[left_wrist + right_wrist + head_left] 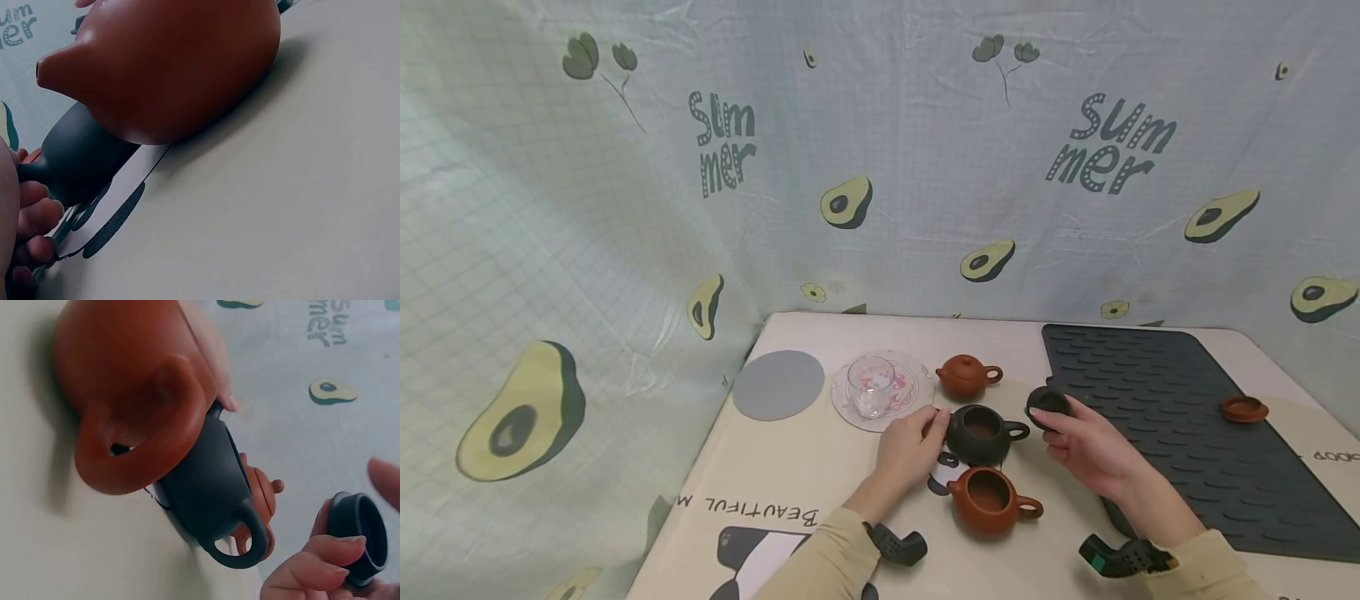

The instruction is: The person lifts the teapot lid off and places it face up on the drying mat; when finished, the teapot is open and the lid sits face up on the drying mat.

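A dark, lidless teapot [967, 452] stands mid-table, its handle to the right. Fingers of my left hand [908, 452] pinch its spout, as the left wrist view also shows. My right hand [1093, 448] holds the dark teapot lid [1048, 407] in the air, right of that pot's handle. In the right wrist view the lid [345, 522] is tipped, its hollow underside showing between fingers and thumb. Nearer to me stands a reddish-brown teapot [988, 523], also lidless. Behind the dark pot sits a smaller reddish-brown teapot [962, 383] with its lid on.
On the right lies a dark ridged mat [1172, 467], with a reddish-brown lid [1244, 409] near its right edge. A clear glass cup [871, 396] stands on a round patterned coaster [916, 392] at back left. Beside it is a grey disc [778, 385]. A printed curtain [910, 150] hangs behind the table.
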The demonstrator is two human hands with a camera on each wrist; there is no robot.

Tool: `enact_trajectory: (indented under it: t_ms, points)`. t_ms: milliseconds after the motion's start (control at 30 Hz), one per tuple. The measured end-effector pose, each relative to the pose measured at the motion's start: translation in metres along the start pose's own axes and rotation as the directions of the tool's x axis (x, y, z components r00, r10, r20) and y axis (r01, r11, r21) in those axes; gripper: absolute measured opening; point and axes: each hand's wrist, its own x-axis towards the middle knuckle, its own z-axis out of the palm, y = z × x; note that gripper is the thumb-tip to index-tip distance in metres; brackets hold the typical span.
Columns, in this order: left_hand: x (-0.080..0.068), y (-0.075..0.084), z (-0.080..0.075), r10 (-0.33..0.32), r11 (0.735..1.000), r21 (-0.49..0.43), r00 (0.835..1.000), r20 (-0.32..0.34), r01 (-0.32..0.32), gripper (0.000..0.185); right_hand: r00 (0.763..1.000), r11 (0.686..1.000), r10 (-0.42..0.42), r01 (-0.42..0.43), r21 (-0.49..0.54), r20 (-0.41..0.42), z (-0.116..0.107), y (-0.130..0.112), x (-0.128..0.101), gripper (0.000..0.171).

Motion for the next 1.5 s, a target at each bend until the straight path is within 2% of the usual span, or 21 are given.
enact_trajectory:
  t_ms: [133, 367, 500, 800, 900, 1000, 1167, 1233, 1400, 1500]
  points:
    - [0.001, 0.0, 0.0, 0.0, 1.0, -0.005, 1.0, 0.004, 0.0, 0.033, 0.998, 0.996, -0.021, 0.016, -0.083, -0.063, 0.001, -0.001, -0.001, 0.037]
    - [-0.001, -0.003, -0.005, -0.02, 1.0, -0.004, 1.0, -0.021, 0.02, 0.032, 0.983, 0.972, -0.049, 0.006, -0.233, -0.176, -0.003, -0.001, 0.004, 0.056]
    - [-0.001, -0.004, -0.009, -0.02, 1.0, -0.007, 1.0, -0.023, 0.02, 0.032, 0.976, 0.955, -0.065, 0.001, -0.297, -0.207, -0.011, -0.001, 0.005, 0.064]
    - [0.0, -0.003, -0.008, -0.019, 1.0, -0.002, 1.0, -0.019, 0.019, 0.031, 0.967, 0.905, -0.096, -0.015, -0.426, -0.237, -0.035, -0.001, 0.004, 0.071]
    - [0.001, -0.003, -0.007, -0.02, 1.0, -0.007, 1.0, -0.014, 0.02, 0.031, 0.963, 0.876, -0.104, -0.029, -0.482, -0.248, -0.042, -0.003, 0.002, 0.075]
    - [0.001, -0.003, -0.005, -0.021, 1.0, -0.008, 1.0, -0.005, 0.021, 0.032, 0.96, 0.829, -0.101, -0.063, -0.556, -0.26, -0.047, -0.006, 0.001, 0.082]
    - [0.002, -0.003, -0.004, -0.018, 1.0, -0.004, 1.0, -0.004, 0.018, 0.033, 0.948, 0.708, -0.117, -0.128, -0.694, -0.295, -0.055, -0.008, 0.0, 0.094]
    - [0.001, -0.003, -0.003, -0.019, 1.0, -0.004, 1.0, -0.003, 0.019, 0.032, 0.942, 0.672, -0.123, -0.151, -0.725, -0.311, -0.06, -0.009, 0.0, 0.098]
    - [0.0, -0.001, -0.001, -0.02, 1.0, -0.002, 1.0, 0.005, 0.02, 0.032, 0.928, 0.647, -0.144, -0.174, -0.743, -0.343, -0.072, -0.01, -0.003, 0.105]
    - [0.0, 0.0, 0.0, -0.018, 1.0, -0.001, 1.0, 0.007, 0.018, 0.032, 0.919, 0.634, -0.187, -0.156, -0.758, -0.346, -0.079, -0.012, -0.005, 0.101]
